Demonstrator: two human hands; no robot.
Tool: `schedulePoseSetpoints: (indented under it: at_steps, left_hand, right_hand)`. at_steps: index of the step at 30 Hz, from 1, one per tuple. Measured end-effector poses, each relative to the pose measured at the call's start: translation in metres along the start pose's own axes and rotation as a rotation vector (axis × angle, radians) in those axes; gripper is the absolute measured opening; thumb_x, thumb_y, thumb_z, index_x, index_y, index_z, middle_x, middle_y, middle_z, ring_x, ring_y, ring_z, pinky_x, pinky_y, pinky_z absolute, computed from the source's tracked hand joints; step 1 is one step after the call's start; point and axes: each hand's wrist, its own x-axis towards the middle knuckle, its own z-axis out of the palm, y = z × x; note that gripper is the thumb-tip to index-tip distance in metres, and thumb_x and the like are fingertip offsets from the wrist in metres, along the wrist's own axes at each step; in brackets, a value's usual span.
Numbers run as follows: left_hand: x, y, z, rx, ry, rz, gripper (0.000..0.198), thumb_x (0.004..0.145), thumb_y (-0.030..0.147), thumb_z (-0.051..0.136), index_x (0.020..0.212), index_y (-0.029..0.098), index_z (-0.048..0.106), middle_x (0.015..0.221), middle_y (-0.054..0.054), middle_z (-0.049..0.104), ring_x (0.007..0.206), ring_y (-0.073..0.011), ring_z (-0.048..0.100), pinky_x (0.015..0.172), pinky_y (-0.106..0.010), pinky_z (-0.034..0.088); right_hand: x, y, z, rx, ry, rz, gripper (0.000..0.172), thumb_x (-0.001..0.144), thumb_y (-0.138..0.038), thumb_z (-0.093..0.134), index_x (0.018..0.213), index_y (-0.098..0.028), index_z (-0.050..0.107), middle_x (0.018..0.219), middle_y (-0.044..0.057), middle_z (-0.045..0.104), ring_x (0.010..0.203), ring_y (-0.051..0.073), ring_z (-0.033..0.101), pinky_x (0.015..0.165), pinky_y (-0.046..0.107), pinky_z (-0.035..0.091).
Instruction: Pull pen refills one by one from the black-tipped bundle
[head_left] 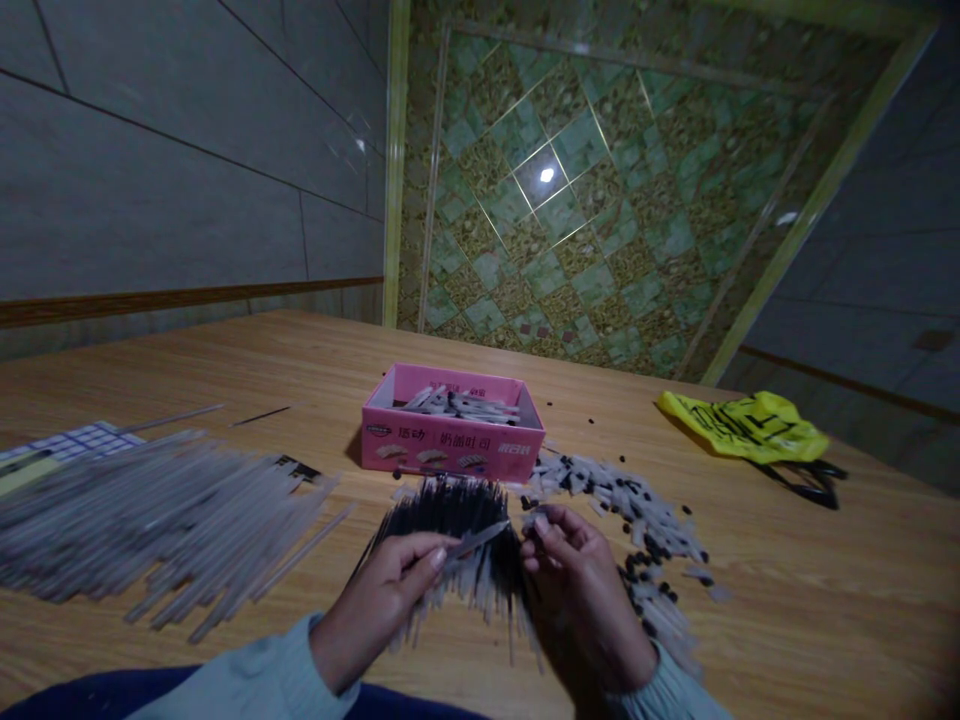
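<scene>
My left hand [397,585] is closed round a slim, greyish translucent tube [480,538] with a pointed end, tilted up to the right. Just right of that tip, my right hand [574,565] has its thumb and fingers pinched on a small whitish piece [534,520], too blurred to name. Beneath both hands lies a heap of thin black sticks [450,505] with paler lower ends. Behind the heap stands a pink open box [450,447] holding several short grey-white tubes with dark parts [457,404].
Long translucent tubes [165,520] are spread over the left of the wooden table [315,360]. Small white pieces and black caps [637,500] lie scattered to the right. A yellow plastic bag [742,425] sits farther right, with a black looped object [806,485] beside it.
</scene>
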Motion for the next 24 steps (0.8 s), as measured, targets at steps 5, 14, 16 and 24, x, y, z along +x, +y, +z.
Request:
schedulePoseSetpoints:
  at_steps: [5, 14, 16, 24]
  left_hand:
    - [0.003, -0.004, -0.005, 0.392, -0.031, 0.144, 0.031, 0.078, 0.038, 0.055, 0.099, 0.022, 0.071, 0.078, -0.006, 0.071, 0.077, -0.0215, 0.060, 0.073, -0.029, 0.042]
    - [0.002, 0.001, -0.002, 0.477, -0.087, 0.143, 0.034, 0.080, 0.039, 0.051, 0.099, 0.019, 0.071, 0.084, -0.009, 0.072, 0.082, -0.0241, 0.061, 0.075, -0.031, 0.042]
    - [0.001, 0.004, 0.000, 0.491, -0.103, 0.141, 0.033, 0.079, 0.038, 0.052, 0.096, 0.018, 0.071, 0.084, -0.009, 0.072, 0.081, -0.0240, 0.061, 0.073, -0.030, 0.042]
    - [-0.002, 0.016, 0.004, 0.568, -0.166, 0.119, 0.032, 0.079, 0.036, 0.051, 0.077, 0.012, 0.073, 0.068, -0.006, 0.069, 0.067, -0.0196, 0.057, 0.060, -0.026, 0.039]
  right_hand:
    - [0.002, 0.005, -0.004, 0.068, -0.066, 0.048, 0.024, 0.068, -0.027, 0.074, 0.083, -0.015, 0.060, 0.073, 0.002, 0.066, 0.060, 0.011, 0.062, 0.052, 0.019, 0.048]
    - [-0.004, 0.010, 0.000, -0.013, -0.206, 0.007, 0.022, 0.071, -0.025, 0.072, 0.085, -0.016, 0.058, 0.066, 0.000, 0.063, 0.058, 0.012, 0.061, 0.050, 0.020, 0.046]
    - [-0.004, 0.012, 0.000, -0.046, -0.232, -0.020, 0.021, 0.071, -0.025, 0.072, 0.083, -0.016, 0.058, 0.065, -0.001, 0.062, 0.057, 0.012, 0.060, 0.050, 0.020, 0.045]
    - [-0.002, 0.018, -0.005, -0.240, -0.234, -0.107, 0.018, 0.070, -0.025, 0.072, 0.082, -0.014, 0.063, 0.065, 0.000, 0.062, 0.051, 0.010, 0.056, 0.049, 0.020, 0.044]
